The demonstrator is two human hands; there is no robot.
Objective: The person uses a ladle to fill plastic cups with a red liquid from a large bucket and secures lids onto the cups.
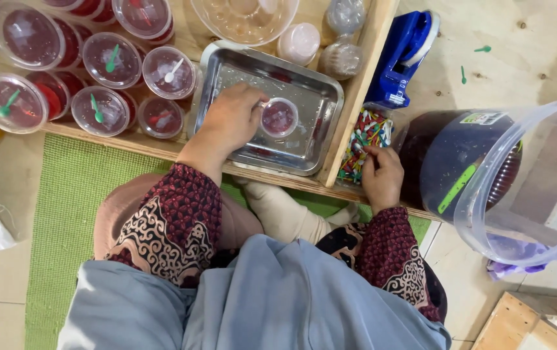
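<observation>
Left hand [230,123] pinches filled cup [279,118] in steel tray [320,97]; right hand [382,175], fingers curled, picks among coloured spoons [364,139]. Risk: one-handed grip tilts unlidded cup, spilling red liquid.

The scene is evenly and fairly brightly lit by soft, diffuse light from above — nothing is blown out and no corner is truly dark. Shadows are faint and short: a soft one lies under the left hand [230,120] on the metal tray [320,110], whose floor returns a dull grey sheen with small bright glints along its rim. The clear lids of the sealed cups [29,35] carry pale patches of glare, and the wall of the big plastic bucket [518,201] shows milky reflections. Focus is reasonably sharp at the centre, a little softer at the borders. The wide lens bends straight lines — the wooden edges bow and the bucket stretches toward the right side.
</observation>
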